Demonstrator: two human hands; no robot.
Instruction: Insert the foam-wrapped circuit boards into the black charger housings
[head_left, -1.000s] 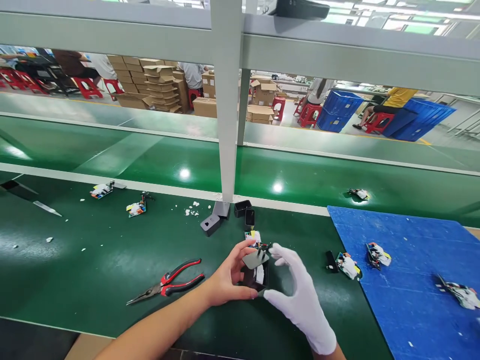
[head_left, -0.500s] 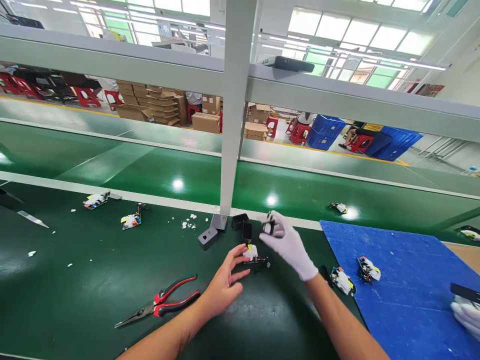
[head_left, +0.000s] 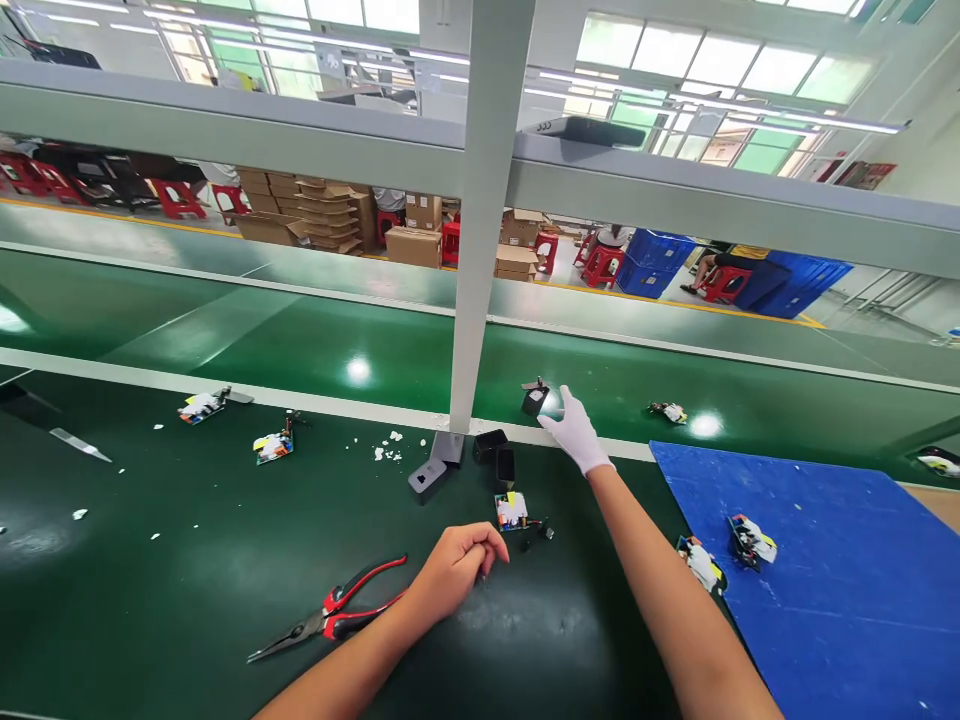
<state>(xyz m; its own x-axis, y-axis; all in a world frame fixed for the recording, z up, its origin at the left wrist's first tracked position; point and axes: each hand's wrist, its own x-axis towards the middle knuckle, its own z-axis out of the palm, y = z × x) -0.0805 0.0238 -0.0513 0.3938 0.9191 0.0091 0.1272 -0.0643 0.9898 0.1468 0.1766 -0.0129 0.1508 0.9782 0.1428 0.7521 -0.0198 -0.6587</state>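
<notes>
My right hand (head_left: 576,432), in a white glove, reaches over the green conveyor with its thumb and fingers apart. Just left of its fingertips a small black housing part (head_left: 535,398) with a pale patch rests on the belt. My bare left hand (head_left: 463,565) is low over the dark green bench, its fingers curled in; a tiny dark bit shows under them, too small to name. Beyond it lies a small circuit board (head_left: 512,510) with white filler, a yellow patch and wires. Black case pieces (head_left: 504,466) and grey case pieces (head_left: 427,478) lie near the post's foot.
Red-handled long-nose pliers (head_left: 330,610) lie left of my left forearm. More circuit boards (head_left: 274,446) lie on the bench and on a blue sheet (head_left: 832,560) at right. A blade-like tool (head_left: 79,442) lies far left. A grey upright post (head_left: 480,220) stands ahead.
My right hand has moved forward onto the belt and let go of the black housing part. The left hand has drawn back from the circuit board and its fingers have curled.
</notes>
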